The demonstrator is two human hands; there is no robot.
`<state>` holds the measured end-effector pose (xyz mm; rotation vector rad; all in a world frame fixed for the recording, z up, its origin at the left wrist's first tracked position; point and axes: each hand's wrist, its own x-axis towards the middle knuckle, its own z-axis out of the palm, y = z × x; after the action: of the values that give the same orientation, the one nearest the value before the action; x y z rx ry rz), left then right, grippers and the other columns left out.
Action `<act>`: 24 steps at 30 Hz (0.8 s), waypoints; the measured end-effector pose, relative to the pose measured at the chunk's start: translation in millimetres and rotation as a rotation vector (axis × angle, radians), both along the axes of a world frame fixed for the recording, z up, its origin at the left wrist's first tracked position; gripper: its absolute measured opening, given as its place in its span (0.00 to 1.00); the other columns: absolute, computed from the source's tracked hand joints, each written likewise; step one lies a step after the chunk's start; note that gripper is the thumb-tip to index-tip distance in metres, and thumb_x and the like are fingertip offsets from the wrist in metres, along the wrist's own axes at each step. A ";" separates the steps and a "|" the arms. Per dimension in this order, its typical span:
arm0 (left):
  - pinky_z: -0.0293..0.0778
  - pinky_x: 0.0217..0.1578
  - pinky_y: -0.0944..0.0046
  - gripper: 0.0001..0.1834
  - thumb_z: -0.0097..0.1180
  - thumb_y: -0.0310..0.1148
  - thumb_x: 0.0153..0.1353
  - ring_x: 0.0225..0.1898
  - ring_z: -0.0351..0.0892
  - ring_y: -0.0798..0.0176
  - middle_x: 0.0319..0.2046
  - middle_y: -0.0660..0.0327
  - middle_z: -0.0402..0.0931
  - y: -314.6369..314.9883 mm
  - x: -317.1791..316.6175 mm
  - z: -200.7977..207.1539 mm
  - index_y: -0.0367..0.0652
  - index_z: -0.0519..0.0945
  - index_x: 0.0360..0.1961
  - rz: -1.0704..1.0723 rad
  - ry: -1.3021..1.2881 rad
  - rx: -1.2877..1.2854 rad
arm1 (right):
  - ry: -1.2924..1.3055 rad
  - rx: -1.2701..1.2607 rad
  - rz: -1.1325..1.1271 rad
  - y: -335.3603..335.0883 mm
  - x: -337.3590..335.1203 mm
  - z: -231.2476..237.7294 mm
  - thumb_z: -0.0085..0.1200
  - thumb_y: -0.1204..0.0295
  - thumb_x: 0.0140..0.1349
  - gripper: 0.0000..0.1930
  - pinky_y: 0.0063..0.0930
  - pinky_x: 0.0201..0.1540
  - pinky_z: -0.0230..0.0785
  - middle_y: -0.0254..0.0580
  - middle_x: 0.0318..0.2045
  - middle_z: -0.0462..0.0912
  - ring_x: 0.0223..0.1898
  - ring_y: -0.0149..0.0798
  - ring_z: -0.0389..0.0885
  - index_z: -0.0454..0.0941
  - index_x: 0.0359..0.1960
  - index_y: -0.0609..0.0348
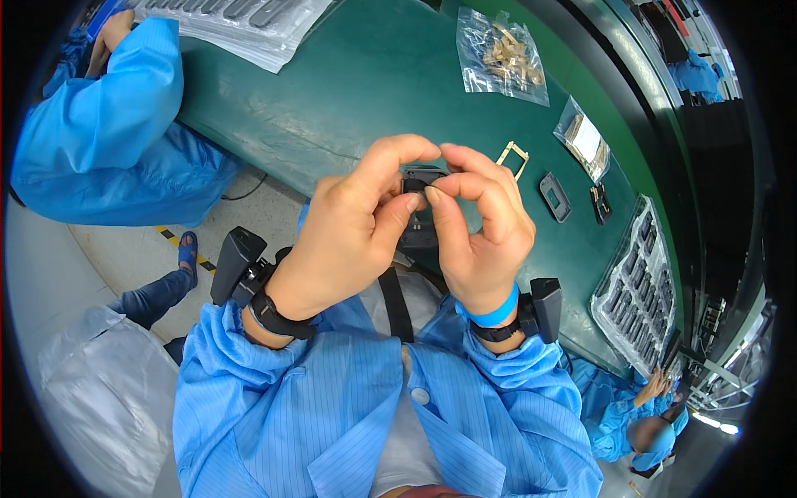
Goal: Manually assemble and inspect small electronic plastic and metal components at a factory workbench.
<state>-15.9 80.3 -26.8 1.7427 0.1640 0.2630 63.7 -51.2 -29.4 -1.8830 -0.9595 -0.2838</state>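
Both hands meet in front of my chest over the near edge of the green table. Between them is a small dark grey plastic housing, partly covered by my fingers. My left hand grips its left side with thumb and bent fingers. My right hand pinches at its right side, thumb and index tips close to the left thumb. A thin black piece seems to lie at the fingertips, too small to make out. Right of my hands are a pale yellow rectangular frame, a grey housing frame and a small black part.
On the green table lie a clear bag of yellowish parts, a smaller labelled bag and a tray of dark parts. More trays sit at the far left. Co-workers in blue are at left and lower right.
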 end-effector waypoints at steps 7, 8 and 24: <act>0.66 0.23 0.76 0.16 0.49 0.16 0.57 0.22 0.70 0.77 0.21 0.64 0.72 -4.3 5.3 -0.9 0.38 0.70 0.47 0.019 -0.072 0.036 | 0.138 -0.037 -0.047 -3.9 0.3 0.8 0.59 0.83 0.46 0.08 0.33 0.37 0.71 0.49 0.39 0.80 0.36 0.46 0.79 0.74 0.28 0.61; 0.66 0.23 0.76 0.16 0.49 0.16 0.57 0.22 0.70 0.77 0.21 0.64 0.72 -4.1 6.0 -2.2 0.38 0.70 0.47 0.017 -0.071 0.035 | 0.104 -0.024 -0.035 -3.8 -0.4 0.1 0.59 0.83 0.46 0.08 0.33 0.37 0.71 0.49 0.39 0.80 0.36 0.46 0.79 0.74 0.28 0.61; 0.68 0.23 0.71 0.06 0.51 0.18 0.56 0.21 0.75 0.68 0.22 0.59 0.76 -11.5 13.9 -4.6 0.37 0.75 0.34 0.145 -0.125 0.241 | -0.087 0.021 -0.038 -2.6 7.2 -9.0 0.60 0.84 0.43 0.10 0.33 0.38 0.72 0.48 0.39 0.80 0.37 0.48 0.79 0.75 0.28 0.62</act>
<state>-2.1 68.8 -31.4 1.9493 0.1736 0.5138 70.9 -53.7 -38.4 -1.8842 -0.9757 -0.4006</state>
